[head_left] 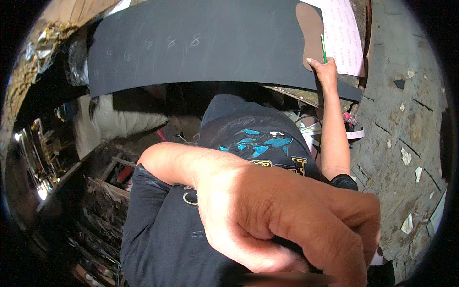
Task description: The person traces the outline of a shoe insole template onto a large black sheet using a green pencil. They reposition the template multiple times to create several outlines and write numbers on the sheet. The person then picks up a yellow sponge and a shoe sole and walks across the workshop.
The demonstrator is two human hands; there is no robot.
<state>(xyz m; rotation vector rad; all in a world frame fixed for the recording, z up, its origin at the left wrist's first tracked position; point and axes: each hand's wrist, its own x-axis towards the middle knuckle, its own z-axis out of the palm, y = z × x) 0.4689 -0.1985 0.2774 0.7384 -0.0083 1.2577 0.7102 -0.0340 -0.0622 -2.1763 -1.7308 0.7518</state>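
Near the far right edge of a large black sheet point(229, 43), my right hand point(326, 72) rests at the lower end of a brown sole-shaped template point(311, 28). The thumb lies on the template. A thin green pen point(324, 50) sticks up from the fingers, along the template's right edge. My left hand point(287, 210) is raised close to the view, large in the foreground. Its fingers are bent and closed toward the lower edge, where a dark blurred strip shows; the fingertips and whatever they hold are hidden.
White printed paper point(342, 38) lies under the sheet's right side. Pale handwritten marks run across the sheet's left half. A stuffed pale sack point(125, 117) stands below its left end. Scraps dot the worn grey floor point(397, 138) at right. A wooden rack point(107, 189) stands at lower left.
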